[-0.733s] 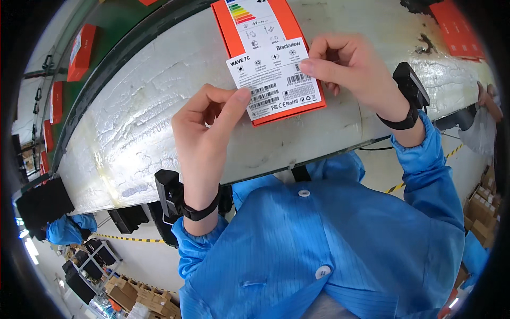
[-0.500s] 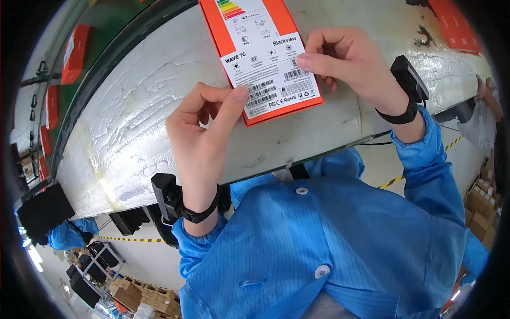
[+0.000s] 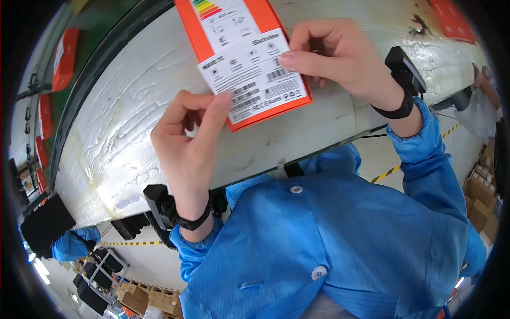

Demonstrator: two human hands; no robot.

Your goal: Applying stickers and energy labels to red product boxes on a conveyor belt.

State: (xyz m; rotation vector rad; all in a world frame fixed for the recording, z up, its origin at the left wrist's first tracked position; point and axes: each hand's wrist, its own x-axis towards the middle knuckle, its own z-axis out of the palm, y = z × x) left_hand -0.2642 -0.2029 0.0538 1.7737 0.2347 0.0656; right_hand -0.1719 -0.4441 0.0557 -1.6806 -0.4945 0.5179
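I see my left hand (image 3: 188, 141) at about nine o'clock from the middle of the view, fingers curled, with the index finger and thumb pressed on the lower left corner of the white label (image 3: 249, 72). My right hand (image 3: 337, 58) sits at about one o'clock, thumb and fingers pinched on the label's right edge. Both hands are closed on that label, which lies flat on the orange box (image 3: 241, 58). The box rests on the white worktable (image 3: 122, 122) at twelve o'clock, tilted so its long side runs from eleven o'clock down toward five, its top end cut off by the view's rim. A black wrist device (image 3: 406, 72) sits on my right wrist at two o'clock, and another black wrist unit (image 3: 162, 204) on my left wrist at seven o'clock. My blue coat (image 3: 340, 239) fills the lower right. More orange boxes (image 3: 64, 58) lie along the green belt (image 3: 101, 37) at ten o'clock.
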